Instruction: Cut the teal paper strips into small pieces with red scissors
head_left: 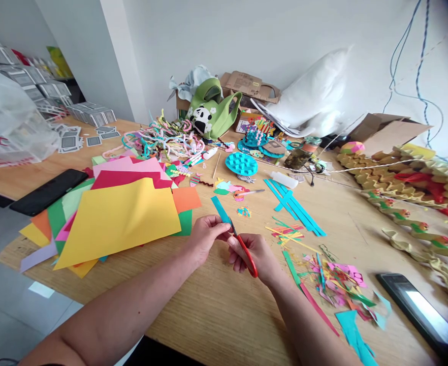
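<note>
Between the thumb and fingers of my left hand is a short blue paper strip, its far end pointing up and away from me. My right hand grips red-handled scissors. The scissor blades meet the strip's near end, close to my left fingertips; whether they are cutting through it I cannot tell. Just beyond my hands lies a small heap of tiny coloured paper bits. Longer blue strips rest crossed on the table to the right.
Coloured paper sheets and a black phone lie left. Paper scraps and another phone are at right. Pipe cleaners, a green panda bag and a blue egg-tray piece sit farther back, with egg cartons far right.
</note>
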`<move>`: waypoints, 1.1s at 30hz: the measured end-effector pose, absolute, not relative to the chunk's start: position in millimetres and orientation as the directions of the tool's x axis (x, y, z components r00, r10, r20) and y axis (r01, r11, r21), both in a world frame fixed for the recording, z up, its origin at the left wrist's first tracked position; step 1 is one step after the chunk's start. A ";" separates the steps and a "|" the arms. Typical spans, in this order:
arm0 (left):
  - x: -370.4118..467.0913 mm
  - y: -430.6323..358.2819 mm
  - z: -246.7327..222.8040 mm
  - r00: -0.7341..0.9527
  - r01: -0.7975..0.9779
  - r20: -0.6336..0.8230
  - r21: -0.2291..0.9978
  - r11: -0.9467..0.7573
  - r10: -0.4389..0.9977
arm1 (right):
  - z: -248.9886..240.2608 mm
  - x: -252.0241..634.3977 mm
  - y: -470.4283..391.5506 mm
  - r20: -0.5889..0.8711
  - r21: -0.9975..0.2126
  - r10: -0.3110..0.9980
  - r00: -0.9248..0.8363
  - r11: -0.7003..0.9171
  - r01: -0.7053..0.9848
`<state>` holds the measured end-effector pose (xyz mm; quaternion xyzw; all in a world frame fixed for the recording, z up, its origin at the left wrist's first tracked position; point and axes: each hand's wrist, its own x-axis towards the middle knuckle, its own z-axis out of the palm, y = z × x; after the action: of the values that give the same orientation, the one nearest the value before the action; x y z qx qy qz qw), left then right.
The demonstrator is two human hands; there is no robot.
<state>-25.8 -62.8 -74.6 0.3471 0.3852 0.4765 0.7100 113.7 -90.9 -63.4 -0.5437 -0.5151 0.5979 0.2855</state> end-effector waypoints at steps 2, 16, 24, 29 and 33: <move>-25.6 -62.5 -73.9 0.237 -0.414 -0.226 0.857 0.309 0.945 | -63.4 113.5 -91.0 -0.360 -0.925 0.901 -0.242 -0.311 0.219; -25.9 -62.3 -74.5 0.242 -0.405 -0.219 0.863 0.303 0.945 | -62.2 113.2 -91.5 -0.364 -0.925 0.900 -0.239 -0.318 0.209; -26.0 -61.1 -74.5 0.240 -0.388 -0.228 0.868 0.309 0.944 | -60.0 113.8 -91.8 -0.361 -0.925 0.900 -0.245 -0.312 0.215; -27.4 -59.5 -74.9 0.245 -0.360 -0.242 0.876 0.320 0.939 | -60.1 115.8 -91.0 -0.376 -0.919 0.889 -0.260 -0.324 0.223; -28.1 -59.2 -74.6 0.248 -0.365 -0.254 0.869 0.333 0.935 | -61.7 116.4 -90.3 -0.373 -0.920 0.890 -0.264 -0.317 0.231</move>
<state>-28.1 -59.2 -74.6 0.3503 0.4067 0.4591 0.7079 116.4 -90.3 -61.7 -0.5417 -0.5169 0.6041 0.2727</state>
